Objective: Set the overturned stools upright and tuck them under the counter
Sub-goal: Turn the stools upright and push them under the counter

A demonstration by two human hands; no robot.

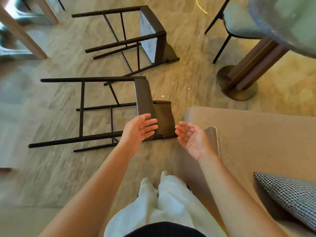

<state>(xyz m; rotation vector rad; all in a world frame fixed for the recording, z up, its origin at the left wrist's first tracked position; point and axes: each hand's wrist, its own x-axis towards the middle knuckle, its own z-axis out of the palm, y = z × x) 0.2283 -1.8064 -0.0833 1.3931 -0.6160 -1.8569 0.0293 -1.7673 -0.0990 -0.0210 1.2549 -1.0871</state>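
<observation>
Two dark stools lie on their sides on the beige floor, legs pointing left. The near stool (145,100) has its brown seat and low backrest toward me. The far stool (152,36) lies beyond it, showing the pale underside of its seat. My left hand (139,130) hovers palm up, fingers straight, over the near stool's seat edge. Just right of the backrest, my right hand (191,139) is held palm up with relaxed fingers. Neither hand holds anything.
A beige sofa (256,142) with a checked cushion (290,195) fills the right side. A round table on a wooden pedestal (246,72) and a green chair (239,26) stand at the upper right. Wooden furniture legs (22,35) stand at the upper left.
</observation>
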